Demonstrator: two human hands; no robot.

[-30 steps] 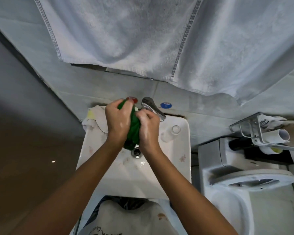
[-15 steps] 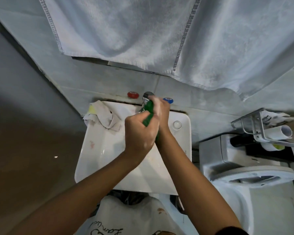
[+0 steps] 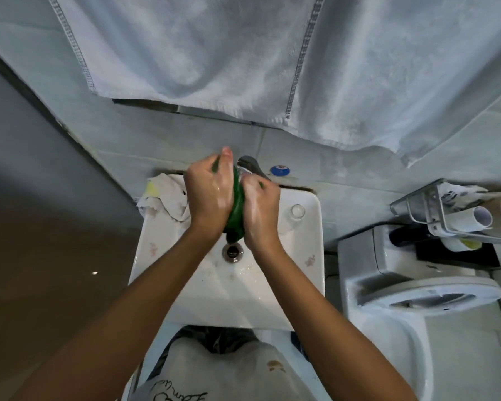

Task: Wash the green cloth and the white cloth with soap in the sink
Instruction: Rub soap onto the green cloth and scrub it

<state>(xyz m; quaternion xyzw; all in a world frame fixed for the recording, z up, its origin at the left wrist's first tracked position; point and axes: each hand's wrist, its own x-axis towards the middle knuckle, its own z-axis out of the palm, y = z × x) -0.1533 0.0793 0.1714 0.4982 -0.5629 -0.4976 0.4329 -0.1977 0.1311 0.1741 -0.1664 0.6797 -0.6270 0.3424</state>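
The green cloth is bunched into a tight wad over the sink, held just above the drain near the basin's back edge. The left hand and the right hand squeeze it from either side, fingers curled round it, both wet and shiny, with only a strip of green showing between them and a little tail hanging below. Behind the knuckles stands the tap, partly hidden. The white cloth lies crumpled on the sink's back left corner, just beside the left hand, with a yellow patch on it. A small round cap sits at the back right corner. On the wall past the tap is a blue knob. A big white towel hangs above, and a toilet stands to the right of the sink.
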